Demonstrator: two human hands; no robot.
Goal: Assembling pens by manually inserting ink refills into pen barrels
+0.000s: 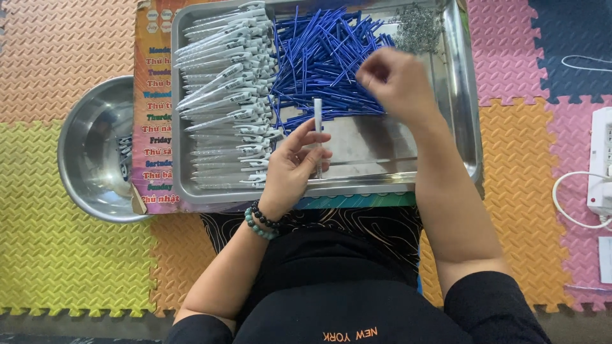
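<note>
My left hand (291,167) holds a white pen barrel (317,125) upright over the near part of a steel tray (460,95). My right hand (396,79) hovers over a heap of blue ink refills (319,57) in the tray's middle, fingers pinched together; whether it holds anything I cannot tell. A stack of white pen barrels (226,83) fills the tray's left side. A small pile of metal springs (415,27) lies in the tray's far right corner.
A round steel bowl (89,153) with a few dark pen parts sits left of the tray, on a coloured printed sheet (153,76). Foam puzzle mats (64,255) cover the floor. A white power strip (600,159) with cables lies at the right edge.
</note>
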